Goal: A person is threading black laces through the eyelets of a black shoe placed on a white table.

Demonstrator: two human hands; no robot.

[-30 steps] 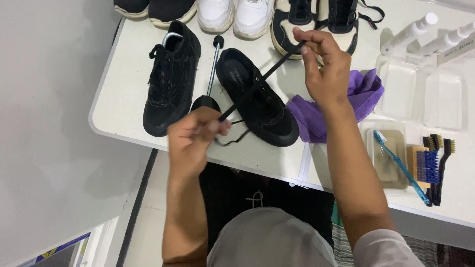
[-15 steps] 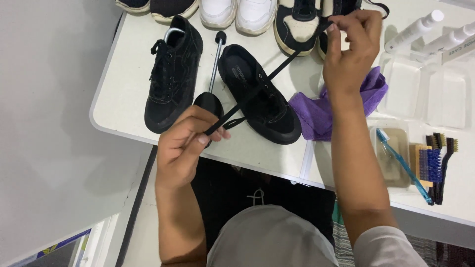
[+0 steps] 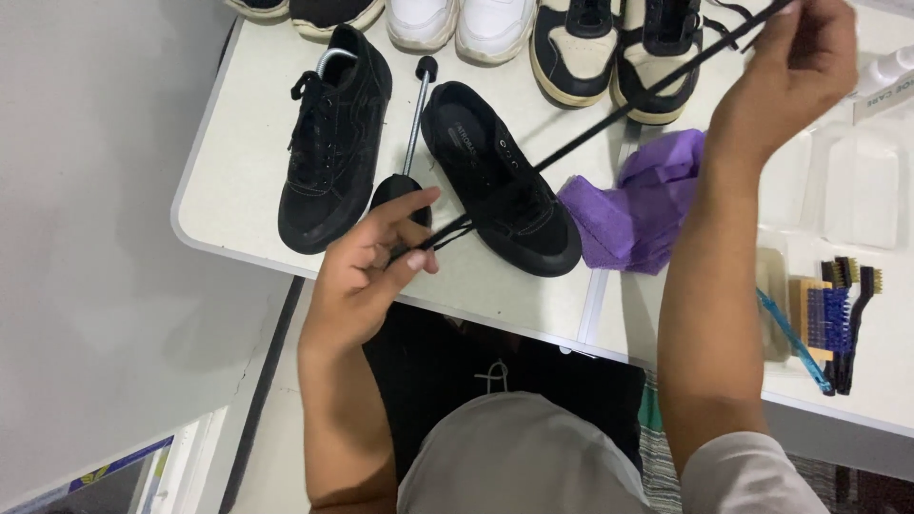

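A person draws a black lace point(image 3: 609, 122) taut above a black shoe point(image 3: 503, 181) on the table point(image 3: 238, 171). The left hand point(image 3: 367, 276) pinches one end low near the table edge; the right hand point(image 3: 795, 57), raised high, grips the other. The lace looks to be coming free of the shoe; pulling it clear calls for steady tension.

White table point(image 3: 238, 143) with a rounded corner, lit evenly from above. Pale grey floor point(image 3: 95, 286) to the left, soft shadow beneath the edge. Dark gap point(image 3: 533, 371) under the tabletop.
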